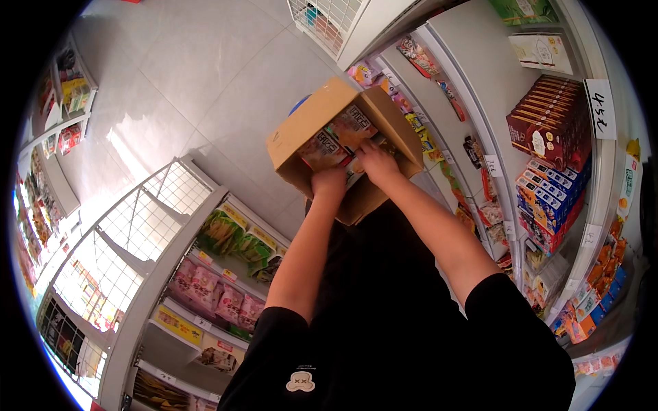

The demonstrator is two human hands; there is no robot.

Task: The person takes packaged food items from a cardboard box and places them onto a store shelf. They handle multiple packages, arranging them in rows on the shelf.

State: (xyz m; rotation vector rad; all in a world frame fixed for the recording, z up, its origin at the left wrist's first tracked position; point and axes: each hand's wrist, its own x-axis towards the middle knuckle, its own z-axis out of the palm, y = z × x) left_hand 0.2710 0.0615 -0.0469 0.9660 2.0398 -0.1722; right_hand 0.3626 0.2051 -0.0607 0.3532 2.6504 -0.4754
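An open cardboard box (303, 123) sits in front of my body, its opening tilted toward me. Inside it lie several printed snack packages (352, 123) that bear dark writing. My left hand (330, 181) reaches into the near left of the box, against a package (324, 149), its fingertips out of sight. Deeper to the right, my right hand (378, 163) touches the contents with bent fingers. Whether either hand grips a package cannot be seen. A blue thing (299, 104) shows partly behind the box's far left edge.
Shelves on the right hold maroon snack boxes (550, 120), blue boxes (552, 192) and a handwritten price card (600, 109). To the left, a shelf unit with pink bags (205, 285) and a white wire-grid panel (139, 221) stands close by. Grey floor tiles (205, 61) lie beyond.
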